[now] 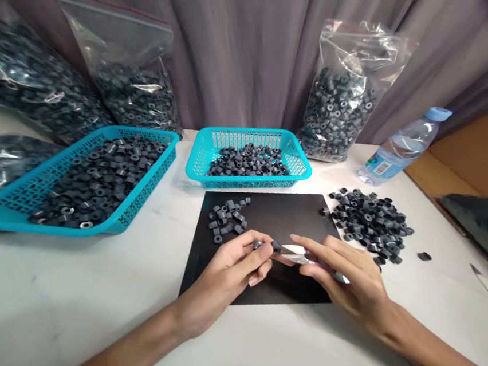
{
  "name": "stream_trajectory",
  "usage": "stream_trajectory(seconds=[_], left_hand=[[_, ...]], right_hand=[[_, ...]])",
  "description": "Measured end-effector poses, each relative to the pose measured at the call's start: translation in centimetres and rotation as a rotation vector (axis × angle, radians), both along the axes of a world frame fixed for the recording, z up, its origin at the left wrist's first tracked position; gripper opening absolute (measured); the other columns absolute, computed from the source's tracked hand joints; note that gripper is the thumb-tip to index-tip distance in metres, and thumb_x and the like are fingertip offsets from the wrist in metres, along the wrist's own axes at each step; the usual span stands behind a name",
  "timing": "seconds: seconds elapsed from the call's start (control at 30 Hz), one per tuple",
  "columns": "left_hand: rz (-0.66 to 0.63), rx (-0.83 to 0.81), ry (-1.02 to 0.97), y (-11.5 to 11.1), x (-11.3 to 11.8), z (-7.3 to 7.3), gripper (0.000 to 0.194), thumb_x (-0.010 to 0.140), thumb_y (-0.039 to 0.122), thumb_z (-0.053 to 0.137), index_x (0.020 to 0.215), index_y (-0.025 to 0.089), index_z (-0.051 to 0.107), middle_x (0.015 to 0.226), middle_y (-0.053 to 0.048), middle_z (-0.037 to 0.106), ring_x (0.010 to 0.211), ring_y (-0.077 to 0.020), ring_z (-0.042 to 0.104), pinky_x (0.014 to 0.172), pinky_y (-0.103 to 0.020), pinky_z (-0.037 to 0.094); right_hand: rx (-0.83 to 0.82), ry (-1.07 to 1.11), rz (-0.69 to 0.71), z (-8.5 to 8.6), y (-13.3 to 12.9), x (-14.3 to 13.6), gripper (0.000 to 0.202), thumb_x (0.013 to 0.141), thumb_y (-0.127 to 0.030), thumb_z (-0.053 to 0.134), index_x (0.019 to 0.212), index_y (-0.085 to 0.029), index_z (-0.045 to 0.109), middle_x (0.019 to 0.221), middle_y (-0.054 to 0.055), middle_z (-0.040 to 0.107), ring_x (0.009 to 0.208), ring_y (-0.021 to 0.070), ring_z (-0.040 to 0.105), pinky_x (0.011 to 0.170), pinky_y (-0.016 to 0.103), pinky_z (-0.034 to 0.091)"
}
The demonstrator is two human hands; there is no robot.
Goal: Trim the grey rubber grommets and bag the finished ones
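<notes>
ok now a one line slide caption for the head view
Left hand holding a small dark part, right hand a metal-bladed tool, over a black mat; turquoise baskets behind.

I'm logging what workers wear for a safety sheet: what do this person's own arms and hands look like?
Both the left hand and right hand are ungloved and slim-fingered. The left forearm and right forearm show no sleeve, and no watch or bracelet is visible.
</notes>
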State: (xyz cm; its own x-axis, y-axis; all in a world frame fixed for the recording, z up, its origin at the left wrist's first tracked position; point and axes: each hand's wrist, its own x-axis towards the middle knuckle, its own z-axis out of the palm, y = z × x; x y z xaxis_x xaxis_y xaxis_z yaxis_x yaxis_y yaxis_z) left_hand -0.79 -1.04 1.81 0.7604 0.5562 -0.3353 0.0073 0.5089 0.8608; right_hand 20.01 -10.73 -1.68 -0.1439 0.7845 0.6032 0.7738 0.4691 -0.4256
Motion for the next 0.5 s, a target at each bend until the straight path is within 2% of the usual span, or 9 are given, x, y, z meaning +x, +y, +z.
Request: stream_trajectory(seconds=[0.07,0.17,0.5], left_hand=[[0.004,-0.006,-0.008,-0.1,0.0,0.0,0.026,0.093,0.041,0.063,0.101,0.019,0.056,0.071,0.006,0.043,0.066,-0.0085,0.033,0.065,-0.024,0.027],[0.003,0.009,0.001,-0.1,0.0,0.0,0.025,0.094,0.041,0.061,0.102,0.019,0.054,0.072,0.006,0.044,0.066,-0.0083,0.034,0.066,-0.024,0.027],[-0.049,0.103,-0.008,0.1,0.1,-0.6,0.023,0.099,0.04,0.053,0.104,0.018,0.056,0.071,0.005,0.054,0.063,-0.0084,0.037,0.062,-0.026,0.027]], right_hand=[[0.029,0.001,-0.005,0.0,0.0,-0.3,0.048,0.095,-0.012,0.061,0.141,-0.016,0.052,0.077,0.003,0.058,0.064,0.0134,0.05,0.057,0.025,0.041],[0.055,0.003,-0.018,0.2,-0.1,-0.4,0.051,0.094,-0.009,0.061,0.144,-0.015,0.05,0.083,0.005,0.063,0.067,0.0134,0.053,0.06,0.025,0.043],[0.099,-0.211,-0.051,-0.4,0.5,0.7,0.049,0.095,-0.014,0.063,0.143,-0.018,0.052,0.077,0.002,0.065,0.064,0.0126,0.048,0.06,0.026,0.038]])
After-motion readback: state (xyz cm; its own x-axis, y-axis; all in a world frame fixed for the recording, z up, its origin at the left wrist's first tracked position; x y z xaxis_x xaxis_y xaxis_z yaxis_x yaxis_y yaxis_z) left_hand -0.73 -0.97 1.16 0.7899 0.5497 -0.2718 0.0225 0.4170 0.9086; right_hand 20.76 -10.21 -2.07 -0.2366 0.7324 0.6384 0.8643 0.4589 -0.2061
